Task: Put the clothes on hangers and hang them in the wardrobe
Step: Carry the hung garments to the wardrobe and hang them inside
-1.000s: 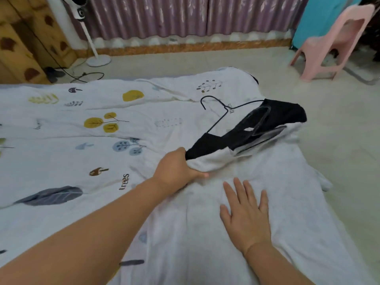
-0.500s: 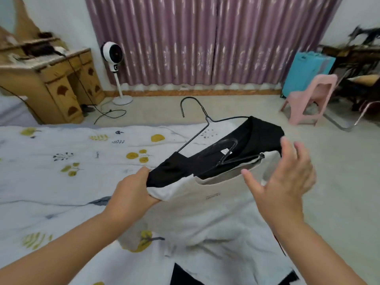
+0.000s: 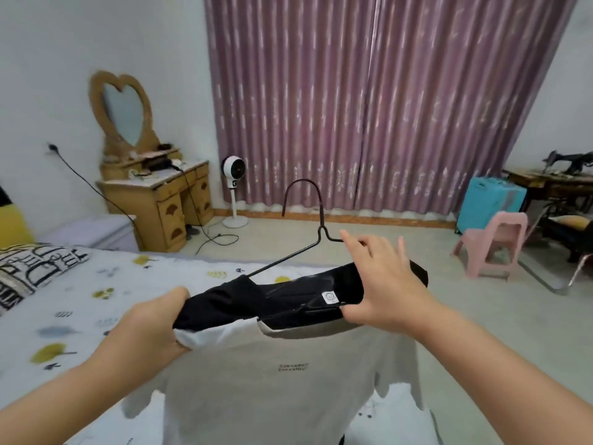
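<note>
left hand (image 3: 157,326) grips shirt (image 3: 282,374) shoulder | hanger (image 3: 301,248) arms hidden inside

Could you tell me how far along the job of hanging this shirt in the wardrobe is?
Done: the black wire hanger sits inside the grey and black shirt. In hand: the left hand grips one shoulder, the right hand holds the other. Left: hanging it up; no wardrobe is in view.
</note>
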